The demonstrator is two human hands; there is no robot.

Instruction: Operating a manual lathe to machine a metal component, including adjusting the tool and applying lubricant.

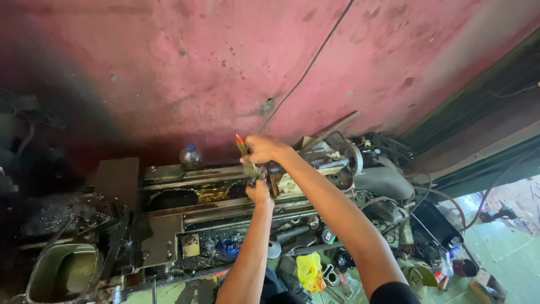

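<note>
Reaching over a greasy lathe [225, 219] set against a stained pink wall [225, 62], the person works with both arms stretched forward in the head view. The right hand [263, 148] has its grip pressed together around a tool with a red-tipped handle [241, 143], held upright just above the machine's far edge. The left hand [259, 192] sits right below, fingers curled onto a dark metal part [274, 179] at the carriage; how tightly it holds cannot be told. By the look of it, the work is midway: tool and part are both in hand, nothing set down. A clear plastic bottle [190, 156] stands at the lathe's back edge, a round handwheel [344, 160] lies to the right, a yellow bag [310, 271] and a blue cap [228, 247] crowd the near edge, with tangled hoses beyond
</note>
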